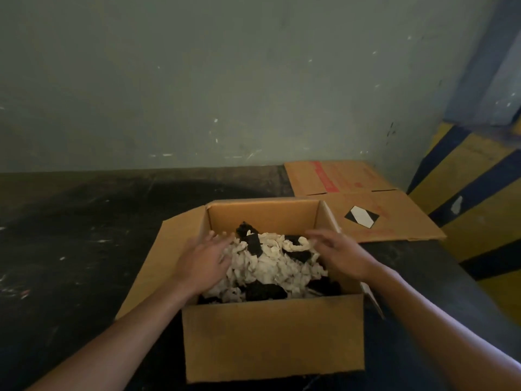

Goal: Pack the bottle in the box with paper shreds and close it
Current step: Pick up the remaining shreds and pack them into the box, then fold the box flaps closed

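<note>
An open cardboard box (270,337) stands on the dark table in front of me, its flaps folded outward. White and black paper shreds (270,266) fill it in a heap. My left hand (204,262) lies flat on the left side of the heap with straight fingers. My right hand (342,253) hovers over or touches the right side of the heap, fingers spread and slightly bent. No bottle shows; the shreds cover whatever lies beneath.
A flattened cardboard box (363,201) with red print and a black-and-white diamond label lies at the back right of the table (70,249). A yellow and dark blue striped structure (479,207) stands to the right. A grey-green wall rises behind.
</note>
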Motion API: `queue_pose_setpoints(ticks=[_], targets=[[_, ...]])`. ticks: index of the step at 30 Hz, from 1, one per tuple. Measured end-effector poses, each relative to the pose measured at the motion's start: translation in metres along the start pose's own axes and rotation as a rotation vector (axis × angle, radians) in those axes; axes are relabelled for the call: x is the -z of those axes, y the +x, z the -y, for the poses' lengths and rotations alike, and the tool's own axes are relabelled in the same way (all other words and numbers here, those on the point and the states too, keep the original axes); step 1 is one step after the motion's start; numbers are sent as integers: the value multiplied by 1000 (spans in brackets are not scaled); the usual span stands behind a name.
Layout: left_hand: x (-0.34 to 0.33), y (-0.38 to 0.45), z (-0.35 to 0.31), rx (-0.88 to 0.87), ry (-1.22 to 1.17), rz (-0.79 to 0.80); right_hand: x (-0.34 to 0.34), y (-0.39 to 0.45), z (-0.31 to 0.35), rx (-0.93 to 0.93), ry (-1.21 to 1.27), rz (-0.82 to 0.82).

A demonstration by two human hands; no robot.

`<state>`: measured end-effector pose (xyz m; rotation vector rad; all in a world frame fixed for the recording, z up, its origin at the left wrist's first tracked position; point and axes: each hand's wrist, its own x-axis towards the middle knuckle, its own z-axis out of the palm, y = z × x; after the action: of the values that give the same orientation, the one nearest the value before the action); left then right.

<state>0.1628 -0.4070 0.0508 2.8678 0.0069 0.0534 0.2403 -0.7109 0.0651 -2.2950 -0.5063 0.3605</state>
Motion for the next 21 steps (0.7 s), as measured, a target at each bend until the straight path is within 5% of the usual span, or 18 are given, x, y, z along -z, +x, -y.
queue_pose_setpoints(ticks=[2,5,9,11,14,17,21], targets=[[4,-11,17,142,-67,-54,7,-22,-20,-7,176,-410],[-8,-30,42,425,-221,-27,-11,-47,-66,-299,381,-805],[-30,-53,78,723,-406,-70,-49,-62,-121,-926,966,-684],[-39,-58,95,844,-493,-9,-56,-70,-128,-941,1275,-506],[-32,-67,94,1007,-839,-71,-55,-78,-119,-948,1444,-542],[-9,-78,85,1192,-1130,-274,-39,-73,-96,-850,1410,-833],[26,-83,85,1160,-1147,-487,-4,-66,-57,-621,1554,-1173]])
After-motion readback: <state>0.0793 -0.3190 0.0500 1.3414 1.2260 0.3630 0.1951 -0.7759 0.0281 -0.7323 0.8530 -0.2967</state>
